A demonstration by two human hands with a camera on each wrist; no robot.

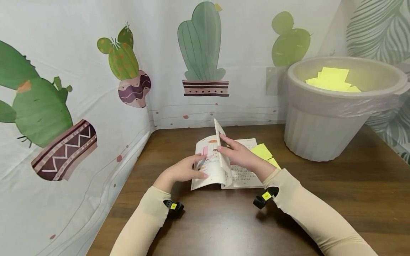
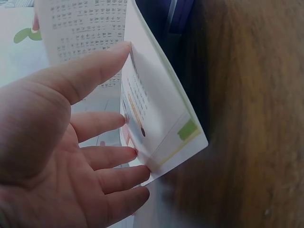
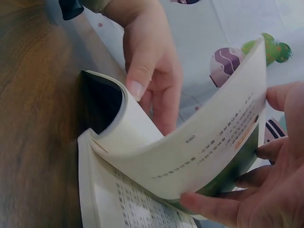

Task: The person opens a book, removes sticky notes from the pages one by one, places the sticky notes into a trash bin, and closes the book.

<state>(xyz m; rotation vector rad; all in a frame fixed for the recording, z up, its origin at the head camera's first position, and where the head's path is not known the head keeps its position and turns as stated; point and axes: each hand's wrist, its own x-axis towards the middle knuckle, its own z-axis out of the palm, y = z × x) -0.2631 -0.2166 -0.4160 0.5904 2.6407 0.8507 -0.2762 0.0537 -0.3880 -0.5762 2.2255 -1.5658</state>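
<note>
A book (image 1: 211,176) is lying open on the brown table (image 1: 237,220), right in front of the person. One page (image 3: 213,123) is standing up in the middle, between the two hands. The left hand (image 1: 184,169) is resting on the left side of the book. Its fingers are spreading wide and almost straight, and the tips are touching the paper. The right hand (image 1: 238,154) is reaching over the right side. Its fingers are spreading wide too, and the tips are pressing on the standing page. Lots of tiny letters are showing on the paper. Some yellow squares (image 1: 262,152) are poking out at the book's right edge, partly hiding behind the right arm. A big pale bin (image 1: 317,135) is standing farther right, and more yellow papers (image 1: 333,80) are sitting inside. Behind it all, a white cloth (image 1: 163,53) with cactus pictures is hanging
</note>
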